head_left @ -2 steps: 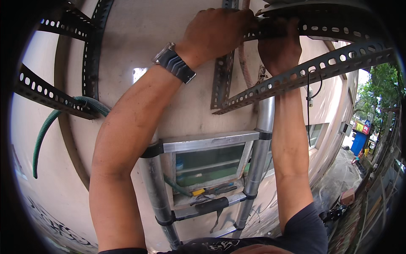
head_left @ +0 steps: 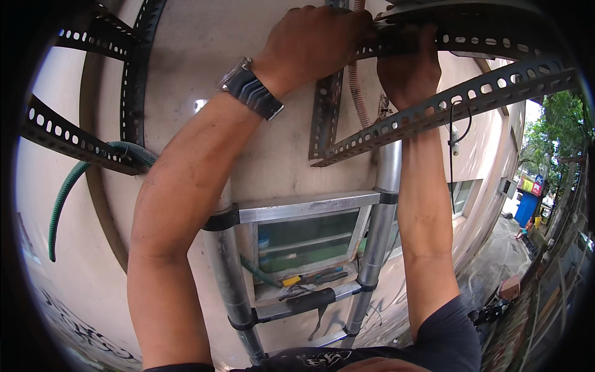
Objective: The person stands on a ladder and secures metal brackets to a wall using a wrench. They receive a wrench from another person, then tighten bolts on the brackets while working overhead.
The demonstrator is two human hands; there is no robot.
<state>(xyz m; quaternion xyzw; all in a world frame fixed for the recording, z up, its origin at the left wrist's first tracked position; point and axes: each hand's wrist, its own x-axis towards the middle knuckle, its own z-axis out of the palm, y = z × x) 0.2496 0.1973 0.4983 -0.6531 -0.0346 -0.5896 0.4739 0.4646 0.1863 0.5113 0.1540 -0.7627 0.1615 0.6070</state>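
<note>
High up at the slotted metal bracket (head_left: pixel 471 93), both my arms are raised. My left hand (head_left: pixel 316 40), with a dark-strapped watch (head_left: pixel 253 90) on its wrist, is closed with fingers curled at the bracket's upper bar (head_left: pixel 483 42); whatever it pinches is hidden. My right hand (head_left: pixel 409 74) reaches up behind the lower slanted bar to the same upper bar. One of its fingers points upward, while the others are lost in shadow behind the metal. Close by, a ribbed pinkish conduit (head_left: pixel 358 93) runs down the wall.
An aluminium ladder (head_left: pixel 310 208) leans below me against the wall. Pliers with yellow handles (head_left: pixel 297 280) lie on the window ledge. Another slotted bracket (head_left: pixel 74 139) juts out at left, a green hose (head_left: pixel 59 211) hanging beside it. A thin black cable (head_left: pixel 452 155) dangles at right.
My left wrist and forearm have shifted slightly left, and the left hand has turned a little upward. My right hand stays almost where it was.
</note>
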